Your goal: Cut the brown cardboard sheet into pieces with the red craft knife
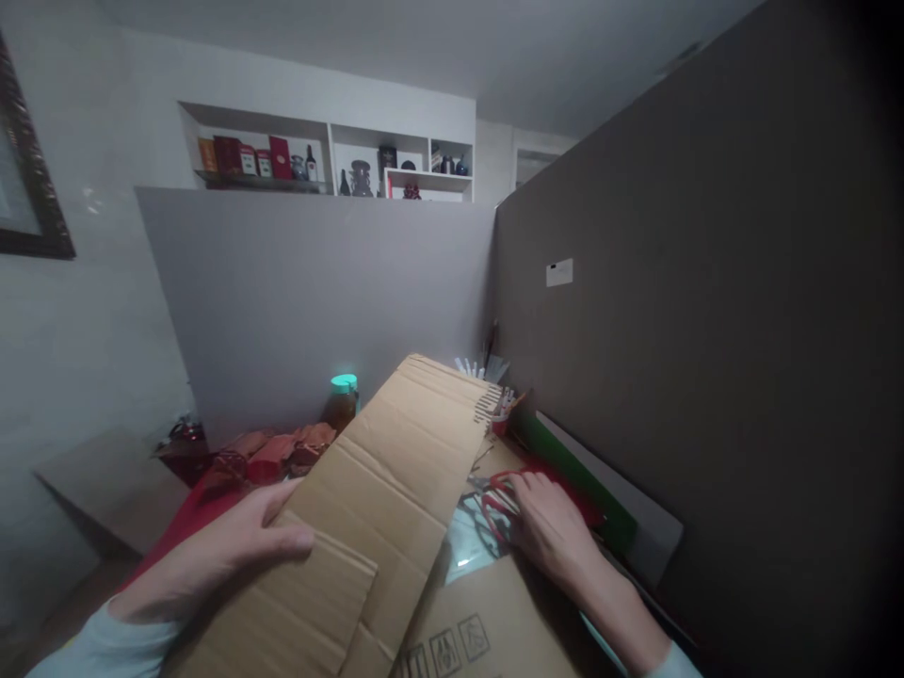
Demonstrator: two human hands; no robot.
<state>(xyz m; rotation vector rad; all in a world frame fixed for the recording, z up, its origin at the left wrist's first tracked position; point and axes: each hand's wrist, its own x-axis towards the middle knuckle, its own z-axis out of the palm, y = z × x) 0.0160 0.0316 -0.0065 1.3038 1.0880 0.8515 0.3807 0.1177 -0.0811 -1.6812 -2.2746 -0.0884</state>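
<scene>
My left hand (240, 537) grips a long piece of brown cardboard (392, 457), thumb on top and the other fingers hidden beneath. The cardboard is creased across and tilts up away from me, its far end printed with black stripes. My right hand (547, 523) is closed around the red handles of a pair of scissors (494, 508), to the right of the cardboard. Part of the scissors' blades is hard to make out against the clutter. Under both lies another cardboard sheet (473, 631) with printed handling symbols, and a shiny clear plastic packet (466, 546).
A jar with a turquoise lid (344, 384) and crumpled red wrapping (275, 457) stand behind on the left. A red cup of pens (500, 422) is at the back. Green and grey boards (600, 480) lean against the dark partition (706, 330) on the right. A grey partition (331, 292) closes the back.
</scene>
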